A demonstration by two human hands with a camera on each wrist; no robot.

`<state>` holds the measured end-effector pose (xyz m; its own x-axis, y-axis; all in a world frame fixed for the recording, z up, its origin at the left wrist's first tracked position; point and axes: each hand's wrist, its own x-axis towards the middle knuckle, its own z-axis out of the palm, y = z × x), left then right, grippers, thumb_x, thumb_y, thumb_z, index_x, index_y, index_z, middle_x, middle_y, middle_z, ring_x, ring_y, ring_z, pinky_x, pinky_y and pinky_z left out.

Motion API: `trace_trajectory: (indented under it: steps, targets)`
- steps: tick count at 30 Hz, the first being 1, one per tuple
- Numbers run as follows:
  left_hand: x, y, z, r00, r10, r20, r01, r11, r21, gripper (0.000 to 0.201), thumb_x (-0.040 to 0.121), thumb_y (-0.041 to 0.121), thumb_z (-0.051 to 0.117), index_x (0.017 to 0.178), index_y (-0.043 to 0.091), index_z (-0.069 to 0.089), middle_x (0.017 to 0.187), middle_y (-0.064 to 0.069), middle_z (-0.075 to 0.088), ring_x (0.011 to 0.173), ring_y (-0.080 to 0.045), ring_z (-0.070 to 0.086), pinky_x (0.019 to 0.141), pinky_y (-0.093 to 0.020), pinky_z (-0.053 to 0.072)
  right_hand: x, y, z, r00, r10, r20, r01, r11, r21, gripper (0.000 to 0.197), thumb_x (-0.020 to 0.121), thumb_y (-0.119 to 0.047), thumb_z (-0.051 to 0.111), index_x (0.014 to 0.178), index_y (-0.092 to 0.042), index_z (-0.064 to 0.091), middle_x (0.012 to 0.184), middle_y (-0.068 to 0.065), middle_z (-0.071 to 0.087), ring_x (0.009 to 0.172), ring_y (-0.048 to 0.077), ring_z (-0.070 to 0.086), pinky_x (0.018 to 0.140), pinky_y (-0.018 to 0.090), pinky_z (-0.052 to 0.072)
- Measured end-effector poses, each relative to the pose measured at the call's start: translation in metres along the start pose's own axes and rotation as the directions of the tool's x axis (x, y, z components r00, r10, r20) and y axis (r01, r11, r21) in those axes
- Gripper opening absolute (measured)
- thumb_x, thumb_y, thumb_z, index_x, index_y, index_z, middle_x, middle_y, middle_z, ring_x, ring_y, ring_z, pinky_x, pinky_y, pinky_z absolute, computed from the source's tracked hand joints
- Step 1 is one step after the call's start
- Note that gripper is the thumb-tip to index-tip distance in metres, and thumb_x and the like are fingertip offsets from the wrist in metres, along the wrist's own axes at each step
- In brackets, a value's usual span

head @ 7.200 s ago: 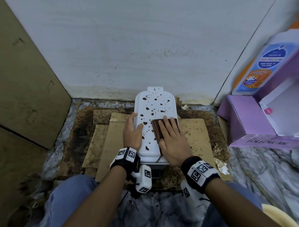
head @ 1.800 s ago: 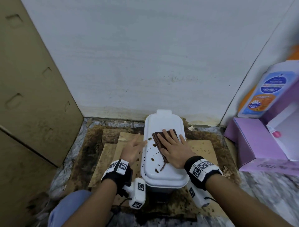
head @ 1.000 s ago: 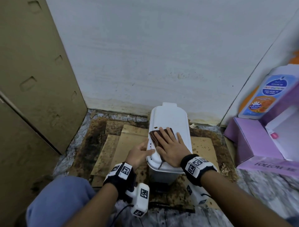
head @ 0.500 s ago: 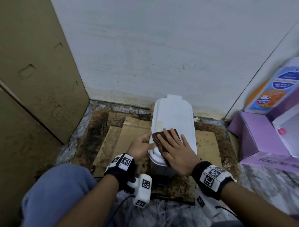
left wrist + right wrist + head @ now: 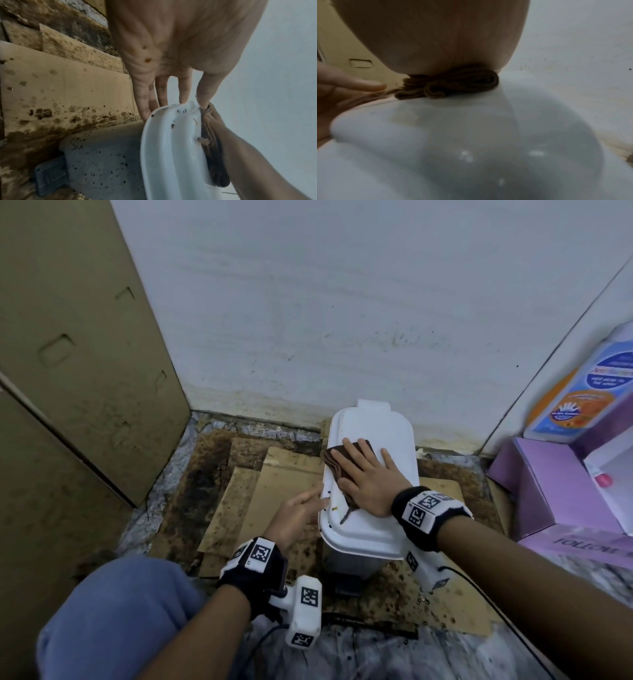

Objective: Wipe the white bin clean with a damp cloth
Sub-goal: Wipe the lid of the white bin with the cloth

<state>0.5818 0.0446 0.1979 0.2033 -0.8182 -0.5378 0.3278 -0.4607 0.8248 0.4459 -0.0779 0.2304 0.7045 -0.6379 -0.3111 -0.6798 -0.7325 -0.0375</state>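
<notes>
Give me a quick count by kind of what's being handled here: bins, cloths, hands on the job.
white bin: 1
brown cloth: 1
hands: 2, left hand, right hand
Total: 4

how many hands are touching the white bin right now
2. The right hand lies flat on the brown cloth on top of the bin's lid. The left hand touches the lid's left edge with straight fingertips.

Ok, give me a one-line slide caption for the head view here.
Right hand presses a brown cloth flat on the white bin lid while left hand steadies its edge.
</notes>
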Motion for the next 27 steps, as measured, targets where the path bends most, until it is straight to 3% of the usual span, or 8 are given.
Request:
trace_trajectory:
  steps: [3,5,7,9,17,22,24,27]
  targets:
    - [-0.001,0.002,0.002,1.0,-0.002,-0.011,0.001,0.998,-0.056,0.03,0.095,0.028,0.061,0.124,0.023,0.067,0.116,-0.005,0.073,0.109,-0.029,0.067,0.089,-0.041,0.055,-0.008,-0.007,0.008,0.999,0.011,-0.031,-0.01,0.999,0.034,0.057,0.1,-0.048,0.011,0.151,-0.032,-0.011,0.158,-0.005,-0.023,0.145,0.017,-0.022,0.118,0.046,-0.01]
    - [-0.001,0.003,0.003,1.0,0.011,-0.023,-0.013,0.997,-0.077,0.024,0.094,0.029,0.06,0.113,0.023,0.073,0.109,-0.004,0.075,0.102,-0.025,0.069,0.08,-0.035,0.057,-0.024,-0.014,0.018,0.998,-0.011,-0.054,0.013,1.0,0.026,0.062,0.094,-0.053,-0.002,0.151,-0.031,-0.012,0.158,-0.004,-0.024,0.145,0.018,-0.024,0.117,0.044,-0.011]
    - [-0.001,0.003,0.003,0.999,-0.001,-0.037,-0.003,0.995,-0.101,0.024,0.094,0.031,0.059,0.108,0.019,0.074,0.104,-0.006,0.076,0.094,-0.023,0.069,0.072,-0.03,0.055,-0.043,-0.022,0.026,0.996,-0.055,-0.067,0.056,0.998,0.003,0.07,0.086,-0.059,-0.012,0.15,-0.032,-0.013,0.157,-0.005,-0.025,0.144,0.019,-0.026,0.117,0.044,-0.013]
    - [-0.001,0.002,0.003,0.999,-0.012,-0.042,0.007,0.993,-0.12,0.028,0.094,0.035,0.059,0.106,0.015,0.075,0.099,-0.005,0.076,0.088,-0.02,0.069,0.069,-0.03,0.055,-0.056,-0.028,0.032,0.994,-0.075,-0.081,0.075,0.997,-0.002,0.071,0.085,-0.06,-0.011,0.151,-0.033,-0.012,0.157,-0.006,-0.026,0.144,0.019,-0.027,0.117,0.044,-0.014]
    - [0.001,-0.005,0.004,0.998,0.01,-0.069,-0.019,0.992,-0.128,0.026,0.097,0.034,0.055,0.11,0.02,0.073,0.103,-0.005,0.075,0.095,-0.023,0.069,0.078,-0.035,0.055,-0.02,-0.022,0.022,0.992,0.015,-0.125,-0.011,1.0,0.027,0.075,0.081,-0.058,-0.009,0.152,-0.034,-0.001,0.16,-0.007,-0.015,0.147,0.017,-0.016,0.117,0.049,-0.009]
    - [0.001,-0.005,0.002,0.997,0.042,-0.061,-0.048,0.993,-0.105,0.029,0.097,0.024,0.054,0.122,0.025,0.069,0.111,-0.004,0.074,0.105,-0.027,0.068,0.084,-0.038,0.056,0.009,-0.008,0.005,0.996,0.061,-0.062,-0.058,0.997,0.057,0.058,0.099,-0.05,0.014,0.152,-0.034,-0.004,0.16,-0.007,-0.018,0.146,0.017,-0.019,0.118,0.049,-0.009]
    - [0.001,-0.004,0.003,0.997,0.042,-0.069,-0.05,0.993,-0.11,0.028,0.097,0.023,0.053,0.121,0.023,0.069,0.107,-0.006,0.075,0.102,-0.03,0.068,0.085,-0.041,0.055,0.004,-0.01,0.007,0.997,0.053,-0.06,-0.05,0.998,0.048,0.06,0.098,-0.052,0.01,0.152,-0.032,-0.005,0.16,-0.005,-0.019,0.146,0.019,-0.02,0.118,0.048,-0.008]
    - [0.003,-0.002,0.004,0.997,0.043,-0.061,-0.05,0.992,-0.114,0.027,0.097,0.023,0.053,0.119,0.022,0.069,0.102,-0.006,0.075,0.092,-0.026,0.069,0.078,-0.037,0.056,-0.02,-0.017,0.016,0.997,0.0,-0.077,0.001,1.0,0.012,0.076,0.082,-0.06,-0.011,0.152,-0.031,-0.008,0.159,-0.003,-0.02,0.146,0.02,-0.021,0.118,0.047,-0.008]
